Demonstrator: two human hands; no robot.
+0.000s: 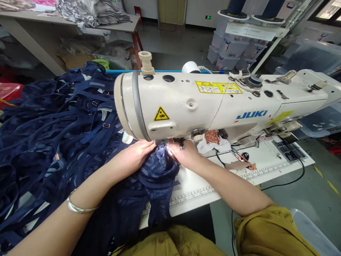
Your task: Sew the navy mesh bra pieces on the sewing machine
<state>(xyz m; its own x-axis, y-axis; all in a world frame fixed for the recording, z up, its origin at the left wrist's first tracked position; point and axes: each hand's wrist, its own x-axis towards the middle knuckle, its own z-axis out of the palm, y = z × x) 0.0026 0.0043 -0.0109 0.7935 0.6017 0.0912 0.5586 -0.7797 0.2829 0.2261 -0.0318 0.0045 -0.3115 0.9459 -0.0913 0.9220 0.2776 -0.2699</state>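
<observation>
A cream Juki sewing machine (213, 103) lies across the white table (197, 188). Under its head, a navy lace garment (157, 174) runs from the needle area down toward my lap. My left hand (137, 154) rests on the garment just left of the presser foot (181, 143), fingers pressed together on the cloth. My right hand (183, 154) sits just right of the foot, fingers curled and pinching the fabric's edge; its fingertips are partly hidden under the machine head. A silver bangle (80, 208) circles my left wrist.
A large heap of navy garments with straps (53, 131) fills the table's left. Small copper-coloured rings (211, 136) on a white cloth and scissors (243, 159) lie right of the needle. Stacked plastic bins (229, 49) and a cluttered table (80, 17) stand behind.
</observation>
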